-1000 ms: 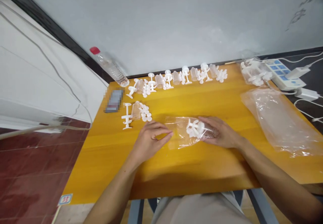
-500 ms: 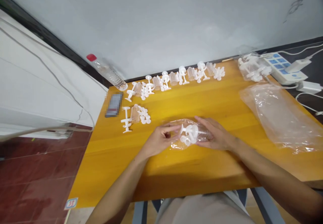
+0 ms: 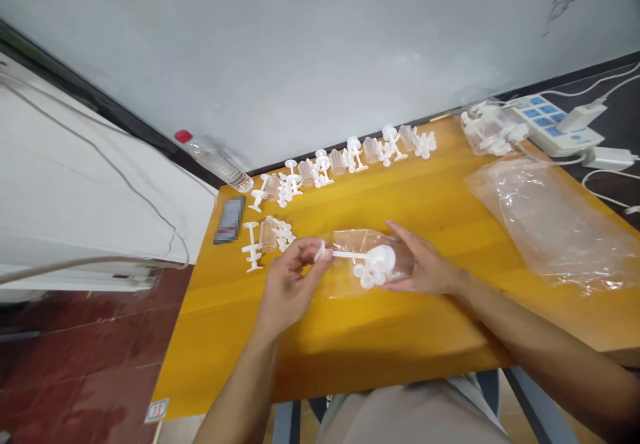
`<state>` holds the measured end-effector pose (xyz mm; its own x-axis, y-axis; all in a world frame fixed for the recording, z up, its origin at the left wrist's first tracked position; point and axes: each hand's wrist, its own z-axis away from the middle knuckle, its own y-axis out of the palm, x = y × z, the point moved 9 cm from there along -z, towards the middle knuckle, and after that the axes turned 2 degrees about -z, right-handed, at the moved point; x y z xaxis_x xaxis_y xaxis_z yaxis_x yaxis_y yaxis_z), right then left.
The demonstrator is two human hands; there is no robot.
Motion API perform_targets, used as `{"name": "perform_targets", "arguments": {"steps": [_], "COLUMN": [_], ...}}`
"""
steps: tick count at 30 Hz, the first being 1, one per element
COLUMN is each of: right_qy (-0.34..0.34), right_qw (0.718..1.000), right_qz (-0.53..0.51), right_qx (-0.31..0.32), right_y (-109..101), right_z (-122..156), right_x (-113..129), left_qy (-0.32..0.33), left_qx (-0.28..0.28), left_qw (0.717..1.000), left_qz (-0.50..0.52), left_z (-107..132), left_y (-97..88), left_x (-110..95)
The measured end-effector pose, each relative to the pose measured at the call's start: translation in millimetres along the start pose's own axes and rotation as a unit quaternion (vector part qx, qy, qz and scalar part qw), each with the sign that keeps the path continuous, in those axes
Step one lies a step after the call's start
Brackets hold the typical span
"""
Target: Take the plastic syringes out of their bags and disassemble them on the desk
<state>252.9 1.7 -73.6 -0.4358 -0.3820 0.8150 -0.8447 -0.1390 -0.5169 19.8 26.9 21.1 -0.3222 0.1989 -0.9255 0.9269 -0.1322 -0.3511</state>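
My left hand (image 3: 295, 281) is closed in a pinch on the disc-shaped end of a white plastic plunger (image 3: 350, 255). The plunger's rod runs rightward to a clear plastic bag (image 3: 345, 285) and a cluster of white parts, among them a round disc (image 3: 384, 259) and small knobs (image 3: 369, 276). My right hand (image 3: 423, 261) grips the bag from the right, fingers curved around it. A clear cylinder seems to be inside the bag near my right palm, though glare hides its outline.
Along the board stands a row of white plungers, clear cups (image 3: 338, 162) and knob clusters (image 3: 426, 144); another set (image 3: 269, 233) lies nearer. A bottle (image 3: 220, 164) and phone (image 3: 230, 220) are left. At right are a filled bag (image 3: 493, 127), flat bags (image 3: 545, 224) and a power strip (image 3: 555, 124).
My left hand has moved left and now pinches the plunger's end, drawing its rod out leftward. My right hand stays around the bag. The view has shifted slightly.
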Motion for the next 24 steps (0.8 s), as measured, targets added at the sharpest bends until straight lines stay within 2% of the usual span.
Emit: {"name": "perform_targets", "arguments": {"steps": [4,6,8,11,13,15,17,19,21,24], "right_qy": [0.051,0.05,0.032,0.019,0.024,0.025,0.029,0.065,0.143,0.255], "right_qw": [0.995,0.987,0.979,0.98,0.984,0.987,0.99,0.986,0.958,0.9], "right_qz": [-0.081,-0.146,-0.196,-0.193,-0.167,-0.145,-0.088,0.02,0.145,0.272], "right_qx": [-0.023,-0.035,-0.042,-0.051,-0.058,-0.068,-0.103,-0.155,-0.199,-0.227], "right_y": [-5,-6,-6,-10,-18,-34,-60,-92,-120,-147], "right_z": [1,1,0,-1,-1,-1,0,3,9,20], "right_x": [-8,-9,-7,-6,-7,-7,-7,-12,-20,-31], "left_qy": [0.038,0.052,0.062,0.081,0.101,0.107,0.088,0.053,0.009,-0.071], "left_qx": [-0.167,-0.233,-0.268,-0.303,-0.339,-0.38,-0.404,-0.402,-0.379,-0.335], "left_qw": [0.985,0.971,0.961,0.949,0.935,0.918,0.908,0.908,0.914,0.918], "left_qz": [0.012,0.012,0.013,0.018,0.026,0.043,0.069,0.105,0.142,0.2], "left_z": [7,11,13,15,19,23,25,24,22,23], "left_y": [-38.6,-51.9,-59.0,-70.5,-86.3,-107.3,-125.4,-133.8,-129.5,-104.9], "left_x": [-21,-30,-38,-51,-59,-59,-45,-22,7,50]}}
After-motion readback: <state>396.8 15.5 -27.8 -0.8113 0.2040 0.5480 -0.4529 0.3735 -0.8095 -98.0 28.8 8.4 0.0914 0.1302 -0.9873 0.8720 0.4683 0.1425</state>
